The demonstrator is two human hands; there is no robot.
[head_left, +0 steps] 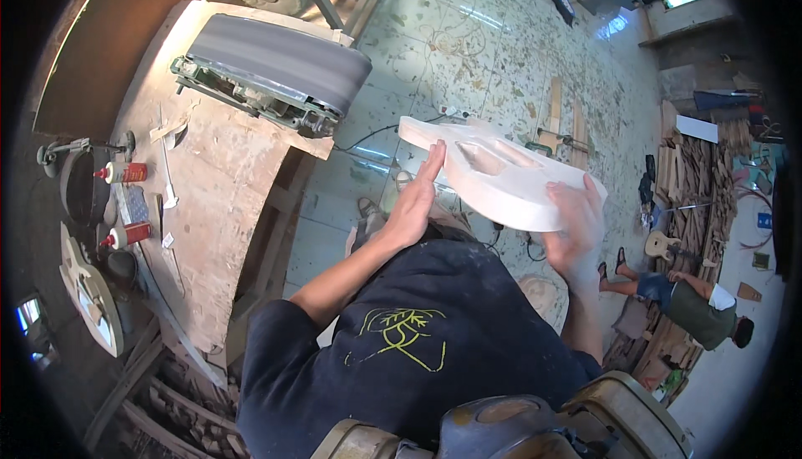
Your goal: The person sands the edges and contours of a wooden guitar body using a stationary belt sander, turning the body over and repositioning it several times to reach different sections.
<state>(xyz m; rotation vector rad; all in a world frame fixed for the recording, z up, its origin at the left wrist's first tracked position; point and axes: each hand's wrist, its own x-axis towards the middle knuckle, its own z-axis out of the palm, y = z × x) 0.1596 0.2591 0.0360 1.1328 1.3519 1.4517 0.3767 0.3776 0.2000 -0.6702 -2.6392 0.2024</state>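
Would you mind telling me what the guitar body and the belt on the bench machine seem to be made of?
Guitar body: probably bare, unvarnished wood, judging by its pale, matte surface and cut cavities; the species is unclear.
Belt: likely abrasive cloth or paper, from its dull grey, band-like surface; which backing is unclear.

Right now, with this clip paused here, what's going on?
A person in a dark T-shirt is holding a pale wooden guitar body in front of them. Their left hand lies with fingers extended against its near edge, while the right hand, blurred, has its grip at the right end. The belt sander sits on the workbench to the left, apart from the guitar body. Another person is off to the right.
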